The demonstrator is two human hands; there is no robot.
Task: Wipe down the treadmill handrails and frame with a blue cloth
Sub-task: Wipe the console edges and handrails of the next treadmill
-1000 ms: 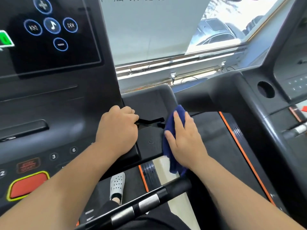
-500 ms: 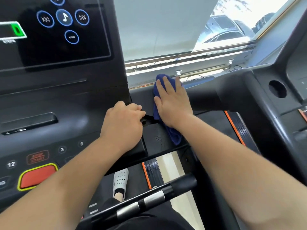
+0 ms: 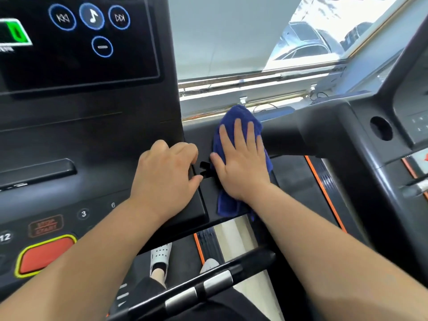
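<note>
A blue cloth lies flat on the black right arm of the treadmill frame, just right of the console. My right hand presses on the cloth with fingers spread, covering its middle; cloth shows above the fingertips and below the wrist. My left hand rests curled on the console's right edge beside it, holding nothing that I can see. A black handrail with silver sensor bands crosses below my arms.
The console with a lit screen, number keys and a red stop button fills the left. A second treadmill with a cup hole stands at the right. My white shoes stand on the belt below. A window lies ahead.
My right hand slid the cloth forward along the frame arm from near the handrail, then drew back slightly. The left hand stayed on the console edge.
</note>
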